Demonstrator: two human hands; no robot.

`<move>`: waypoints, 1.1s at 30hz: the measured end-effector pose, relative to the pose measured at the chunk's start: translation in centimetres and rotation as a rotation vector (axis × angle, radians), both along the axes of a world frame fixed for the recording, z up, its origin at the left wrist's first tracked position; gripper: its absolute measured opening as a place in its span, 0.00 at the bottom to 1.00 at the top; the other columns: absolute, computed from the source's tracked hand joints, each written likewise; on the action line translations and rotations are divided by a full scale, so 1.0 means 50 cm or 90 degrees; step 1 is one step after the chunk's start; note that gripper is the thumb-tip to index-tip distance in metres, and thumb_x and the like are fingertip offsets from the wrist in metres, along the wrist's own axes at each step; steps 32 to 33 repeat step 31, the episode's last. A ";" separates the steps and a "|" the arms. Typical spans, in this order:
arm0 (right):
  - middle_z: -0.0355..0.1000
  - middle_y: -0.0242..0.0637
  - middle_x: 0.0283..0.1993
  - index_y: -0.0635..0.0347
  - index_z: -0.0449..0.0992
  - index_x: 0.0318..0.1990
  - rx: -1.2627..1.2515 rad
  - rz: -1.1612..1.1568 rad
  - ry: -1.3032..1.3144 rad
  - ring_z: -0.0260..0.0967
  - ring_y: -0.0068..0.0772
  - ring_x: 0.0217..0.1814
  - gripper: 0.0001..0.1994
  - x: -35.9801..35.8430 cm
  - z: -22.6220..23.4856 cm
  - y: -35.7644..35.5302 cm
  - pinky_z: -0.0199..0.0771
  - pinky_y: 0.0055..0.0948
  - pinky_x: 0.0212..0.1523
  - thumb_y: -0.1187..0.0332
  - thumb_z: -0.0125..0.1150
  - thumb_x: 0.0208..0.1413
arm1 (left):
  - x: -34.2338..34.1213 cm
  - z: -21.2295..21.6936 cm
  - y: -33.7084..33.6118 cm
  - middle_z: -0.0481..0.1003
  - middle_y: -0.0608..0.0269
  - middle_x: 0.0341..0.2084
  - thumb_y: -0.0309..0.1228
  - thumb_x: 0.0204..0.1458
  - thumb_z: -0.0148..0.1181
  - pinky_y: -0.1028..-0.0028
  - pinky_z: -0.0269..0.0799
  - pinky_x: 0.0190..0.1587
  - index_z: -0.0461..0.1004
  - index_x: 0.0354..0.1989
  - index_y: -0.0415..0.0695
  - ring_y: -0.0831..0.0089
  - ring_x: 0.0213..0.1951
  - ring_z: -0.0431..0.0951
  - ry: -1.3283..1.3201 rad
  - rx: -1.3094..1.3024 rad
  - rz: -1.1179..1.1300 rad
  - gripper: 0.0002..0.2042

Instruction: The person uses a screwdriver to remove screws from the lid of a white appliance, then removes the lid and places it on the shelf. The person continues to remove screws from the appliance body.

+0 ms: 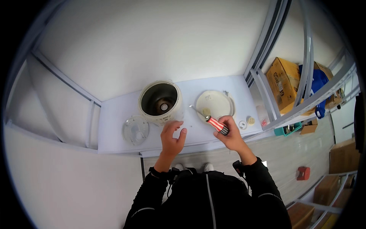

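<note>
My right hand [230, 135] is closed around the handle end of a screwdriver [216, 124] with a red-and-white striped grip and a dark end. Its metal shaft points up and left. My left hand [172, 139] has its fingers apart and holds nothing. Just beyond it stands a white rice cooker body [176, 110] with its top uncovered; a round metal piece [164, 107] shows at the bottom of its dark inside. Past the screwdriver lies a round cream lid [215, 100]. One small pale round part [206, 111] is beside the shaft, partly against the lid.
A translucent round cover [136, 130] lies left of the cooker on the white table [118, 103]. Two small round parts, a white disc [243, 124] and a yellowish cap [250, 120], sit near the right edge. Metal frame posts flank the table; cardboard boxes [283, 82] stand to the right.
</note>
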State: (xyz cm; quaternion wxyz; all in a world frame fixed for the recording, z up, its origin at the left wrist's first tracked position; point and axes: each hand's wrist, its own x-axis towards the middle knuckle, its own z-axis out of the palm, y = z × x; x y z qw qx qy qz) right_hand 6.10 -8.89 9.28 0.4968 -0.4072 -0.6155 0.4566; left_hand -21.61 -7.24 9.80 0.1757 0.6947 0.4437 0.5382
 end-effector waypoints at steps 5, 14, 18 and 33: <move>0.67 0.35 0.50 0.57 0.65 0.56 0.087 0.017 -0.030 0.70 0.27 0.51 0.23 -0.166 0.031 0.003 0.73 0.30 0.52 0.78 0.73 0.59 | -0.046 0.091 0.030 0.84 0.55 0.44 0.29 0.62 0.68 0.69 0.78 0.48 0.79 0.51 0.39 0.65 0.44 0.83 -0.045 -0.110 -0.188 0.13; 0.67 0.38 0.52 0.58 0.66 0.60 0.173 -0.091 -0.165 0.68 0.35 0.49 0.32 -0.353 0.042 0.004 0.70 0.34 0.47 0.62 0.80 0.55 | -0.178 0.062 0.061 0.81 0.60 0.41 0.31 0.72 0.56 0.71 0.77 0.45 0.71 0.56 0.38 0.74 0.42 0.82 -0.283 -0.236 -0.220 0.11; 0.68 0.43 0.53 0.60 0.67 0.59 0.124 -0.304 -0.218 0.70 0.40 0.51 0.34 -0.379 -0.024 -0.001 0.73 0.37 0.49 0.65 0.82 0.49 | -0.234 0.121 0.099 0.80 0.52 0.42 0.29 0.65 0.62 0.61 0.78 0.46 0.70 0.57 0.39 0.53 0.41 0.83 0.149 -0.199 -0.067 0.16; 0.64 0.53 0.64 0.64 0.59 0.66 0.174 -0.396 -0.256 0.67 0.64 0.63 0.45 -0.472 -0.077 0.067 0.73 0.48 0.62 0.63 0.84 0.43 | -0.249 0.045 0.158 0.75 0.47 0.59 0.34 0.55 0.74 0.54 0.73 0.62 0.70 0.61 0.41 0.44 0.62 0.74 0.384 -0.220 -0.193 0.27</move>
